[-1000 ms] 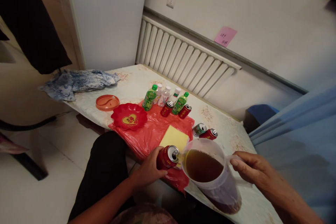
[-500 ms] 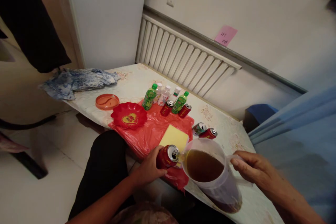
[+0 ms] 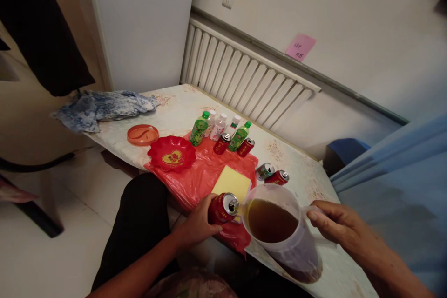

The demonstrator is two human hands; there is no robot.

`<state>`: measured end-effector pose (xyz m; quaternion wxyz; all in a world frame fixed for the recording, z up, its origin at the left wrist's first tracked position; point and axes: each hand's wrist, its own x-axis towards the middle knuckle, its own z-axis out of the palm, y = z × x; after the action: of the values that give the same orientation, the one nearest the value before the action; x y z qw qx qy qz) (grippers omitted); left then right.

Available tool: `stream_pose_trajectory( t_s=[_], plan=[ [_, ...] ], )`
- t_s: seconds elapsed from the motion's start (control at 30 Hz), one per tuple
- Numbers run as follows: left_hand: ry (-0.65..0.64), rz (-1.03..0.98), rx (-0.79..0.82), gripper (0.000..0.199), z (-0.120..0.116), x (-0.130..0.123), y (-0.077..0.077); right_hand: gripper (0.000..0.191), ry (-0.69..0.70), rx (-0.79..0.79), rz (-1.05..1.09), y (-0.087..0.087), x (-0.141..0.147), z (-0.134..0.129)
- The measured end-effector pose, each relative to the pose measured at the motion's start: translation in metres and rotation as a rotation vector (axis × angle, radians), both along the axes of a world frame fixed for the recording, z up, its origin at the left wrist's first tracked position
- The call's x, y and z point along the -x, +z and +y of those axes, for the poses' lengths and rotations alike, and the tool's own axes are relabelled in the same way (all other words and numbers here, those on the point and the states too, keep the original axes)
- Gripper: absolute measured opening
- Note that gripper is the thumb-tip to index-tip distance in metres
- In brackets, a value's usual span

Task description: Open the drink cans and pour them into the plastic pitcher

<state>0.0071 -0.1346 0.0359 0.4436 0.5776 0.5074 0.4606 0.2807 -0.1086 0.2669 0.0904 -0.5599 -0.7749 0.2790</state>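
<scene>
A red drink can (image 3: 220,209) is wrapped in the fingers of my left hand (image 3: 199,223), its open top tilted toward the jug. My right hand (image 3: 331,221) grips the handle of a translucent plastic jug (image 3: 289,253) that holds brown liquid (image 3: 271,221). The jug is tipped left, with its spout at the can's opening. I cannot tell whether liquid is flowing between them. Beneath the can lies a yellow pad (image 3: 232,184) on a red plastic bag (image 3: 188,181).
Several bottles, including a green-capped bottle (image 3: 199,129), stand behind the bag with a red can (image 3: 246,147). Another red can (image 3: 277,177) is beside a green can (image 3: 265,171). A red scalloped plate (image 3: 164,146) and an orange dish (image 3: 142,134) are left; a blue curtain (image 3: 394,186) hangs right.
</scene>
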Motion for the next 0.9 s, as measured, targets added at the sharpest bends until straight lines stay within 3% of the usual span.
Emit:
stream_pose_trajectory(
  t_s=[0.9],
  plan=[
    [0.0, 0.006, -0.011, 0.074, -0.0007, 0.0003, -0.008, 0.055, 0.007, 0.011, -0.009, -0.0019, -0.0008, 0.0008]
  ],
)
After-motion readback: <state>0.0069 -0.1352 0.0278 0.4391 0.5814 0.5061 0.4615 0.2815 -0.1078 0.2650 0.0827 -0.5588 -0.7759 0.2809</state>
